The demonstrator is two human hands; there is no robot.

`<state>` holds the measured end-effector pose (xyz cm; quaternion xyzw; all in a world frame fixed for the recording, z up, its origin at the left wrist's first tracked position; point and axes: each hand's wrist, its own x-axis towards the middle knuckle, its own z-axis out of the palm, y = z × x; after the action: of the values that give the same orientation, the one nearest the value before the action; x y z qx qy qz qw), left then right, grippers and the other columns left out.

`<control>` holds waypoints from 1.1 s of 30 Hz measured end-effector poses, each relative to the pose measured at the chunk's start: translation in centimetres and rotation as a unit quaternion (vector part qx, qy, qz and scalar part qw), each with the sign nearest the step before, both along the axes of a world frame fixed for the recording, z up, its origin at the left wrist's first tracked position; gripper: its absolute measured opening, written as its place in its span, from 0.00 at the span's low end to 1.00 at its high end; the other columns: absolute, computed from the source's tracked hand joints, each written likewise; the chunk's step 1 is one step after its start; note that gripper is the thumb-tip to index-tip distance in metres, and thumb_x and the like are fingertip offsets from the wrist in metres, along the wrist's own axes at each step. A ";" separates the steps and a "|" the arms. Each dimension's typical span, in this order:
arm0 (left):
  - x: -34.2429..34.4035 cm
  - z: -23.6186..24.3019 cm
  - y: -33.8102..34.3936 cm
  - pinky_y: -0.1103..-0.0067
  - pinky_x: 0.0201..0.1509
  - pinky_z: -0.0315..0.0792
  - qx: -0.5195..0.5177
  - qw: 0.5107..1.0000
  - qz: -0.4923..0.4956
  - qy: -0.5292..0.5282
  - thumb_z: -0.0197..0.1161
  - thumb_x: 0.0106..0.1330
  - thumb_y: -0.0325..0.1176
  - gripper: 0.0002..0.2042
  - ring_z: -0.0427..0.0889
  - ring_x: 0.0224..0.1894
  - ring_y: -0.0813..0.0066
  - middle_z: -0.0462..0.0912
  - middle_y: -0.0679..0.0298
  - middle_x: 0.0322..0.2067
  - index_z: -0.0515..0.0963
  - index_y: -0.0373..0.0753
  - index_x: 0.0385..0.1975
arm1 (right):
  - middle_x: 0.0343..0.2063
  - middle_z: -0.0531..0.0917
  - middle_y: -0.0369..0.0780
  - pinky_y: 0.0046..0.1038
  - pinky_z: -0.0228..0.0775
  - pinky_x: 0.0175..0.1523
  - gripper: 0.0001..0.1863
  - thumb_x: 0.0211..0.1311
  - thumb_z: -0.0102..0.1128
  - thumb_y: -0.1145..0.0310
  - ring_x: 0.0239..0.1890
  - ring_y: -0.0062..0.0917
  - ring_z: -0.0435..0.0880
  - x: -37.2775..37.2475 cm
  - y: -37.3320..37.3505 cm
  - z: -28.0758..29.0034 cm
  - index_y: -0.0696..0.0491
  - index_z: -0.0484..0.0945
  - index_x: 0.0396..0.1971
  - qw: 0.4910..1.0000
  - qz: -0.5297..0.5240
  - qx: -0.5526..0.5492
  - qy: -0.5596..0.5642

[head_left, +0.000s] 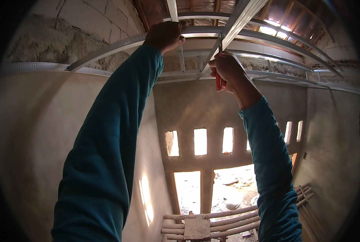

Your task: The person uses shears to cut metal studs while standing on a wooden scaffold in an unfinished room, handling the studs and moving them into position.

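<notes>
Both my arms reach up in teal sleeves to a ceiling frame of thin metal channels. My left hand (pixel 164 37) is closed around a curved metal channel (pixel 125 43), where a short channel (pixel 172 9) rises from it. In my right hand (pixel 229 69) are red-handled snips (pixel 219 82), pointing upward. Their narrow dark tip is up against the channel crossing beside a wide, pale metal beam (pixel 240 25); whether the jaws grip the metal I cannot tell. My fingers hide much of the tool.
Further metal channels (pixel 268 59) span toward the far wall, with a metal edge strip (pixel 35 67) along the left wall. Roof timbers (pixel 284 14) show above. Below lie bamboo poles (pixel 236 222) with a board (pixel 197 228) across them, before bright window openings (pixel 187 189).
</notes>
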<state>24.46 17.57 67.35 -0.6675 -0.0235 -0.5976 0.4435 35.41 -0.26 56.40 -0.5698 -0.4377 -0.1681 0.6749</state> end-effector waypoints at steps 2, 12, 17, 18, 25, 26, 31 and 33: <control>0.2 -0.1 0.0 0.62 0.43 0.85 0.006 1.000 -0.009 -0.002 0.66 0.68 0.50 0.26 0.89 0.44 0.58 0.88 0.57 0.41 0.74 0.48 0.63 | 0.26 0.77 0.39 0.37 0.71 0.27 0.07 0.63 0.61 0.74 0.26 0.27 0.80 -0.4 -0.6 0.0 0.54 0.72 0.37 1.000 0.006 0.002 0.014; 0.2 -0.5 -0.2 0.63 0.46 0.85 0.009 1.000 0.011 -0.010 0.66 0.68 0.49 0.28 0.89 0.45 0.60 0.88 0.58 0.44 0.72 0.50 0.67 | 0.30 0.78 0.40 0.36 0.71 0.29 0.26 0.57 0.59 0.79 0.28 0.27 0.80 -1.0 -1.7 -1.0 0.57 0.73 0.58 0.998 -0.031 0.031 -0.034; 0.5 -0.3 0.0 0.62 0.46 0.85 0.013 1.000 0.003 -0.018 0.66 0.68 0.49 0.28 0.89 0.45 0.60 0.88 0.57 0.44 0.72 0.52 0.67 | 0.30 0.78 0.40 0.35 0.70 0.29 0.24 0.57 0.59 0.78 0.28 0.26 0.80 0.5 -0.7 -1.6 0.58 0.74 0.56 0.998 -0.021 0.046 -0.041; 0.5 -0.2 0.0 0.62 0.46 0.85 0.011 1.000 0.009 -0.017 0.66 0.68 0.49 0.28 0.89 0.45 0.60 0.88 0.57 0.44 0.72 0.52 0.67 | 0.29 0.78 0.40 0.35 0.70 0.29 0.22 0.57 0.58 0.78 0.28 0.26 0.80 0.6 -0.6 -1.6 0.58 0.74 0.54 0.999 -0.020 0.036 -0.035; 0.5 -0.6 -0.4 0.66 0.47 0.85 0.006 0.999 0.025 -0.035 0.66 0.68 0.50 0.25 0.90 0.45 0.62 0.88 0.58 0.48 0.77 0.55 0.64 | 0.26 0.78 0.39 0.36 0.65 0.24 0.10 0.60 0.58 0.77 0.27 0.26 0.80 -0.8 -1.5 0.1 0.56 0.76 0.42 0.997 -0.068 -0.030 -0.007; 0.6 -0.5 -0.2 0.66 0.47 0.85 0.006 0.999 0.025 -0.034 0.66 0.68 0.50 0.25 0.90 0.45 0.62 0.88 0.58 0.48 0.77 0.55 0.64 | 0.26 0.78 0.40 0.36 0.65 0.23 0.08 0.60 0.58 0.78 0.27 0.27 0.80 -1.2 -1.5 0.2 0.56 0.76 0.40 0.998 -0.059 -0.027 0.000; 0.4 -0.3 0.0 0.63 0.47 0.85 -0.004 1.000 0.022 -0.007 0.66 0.68 0.50 0.28 0.88 0.47 0.60 0.88 0.57 0.44 0.72 0.49 0.66 | 0.27 0.78 0.39 0.36 0.67 0.24 0.11 0.60 0.58 0.77 0.28 0.27 0.80 -1.8 -2.0 -0.2 0.56 0.76 0.43 0.999 -0.042 -0.023 0.016; 0.8 -0.5 -0.1 0.64 0.47 0.85 0.005 1.000 0.007 -0.012 0.66 0.68 0.49 0.28 0.88 0.46 0.60 0.88 0.57 0.44 0.72 0.49 0.66 | 0.28 0.78 0.39 0.39 0.70 0.26 0.16 0.61 0.57 0.77 0.29 0.26 0.80 0.5 -1.0 -0.7 0.56 0.75 0.50 0.974 -0.083 0.139 -0.159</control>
<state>25.27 17.50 66.84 -0.6576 -0.0303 -0.6029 0.4508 35.93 -1.22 55.68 -0.4708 -0.4634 -0.3712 0.6526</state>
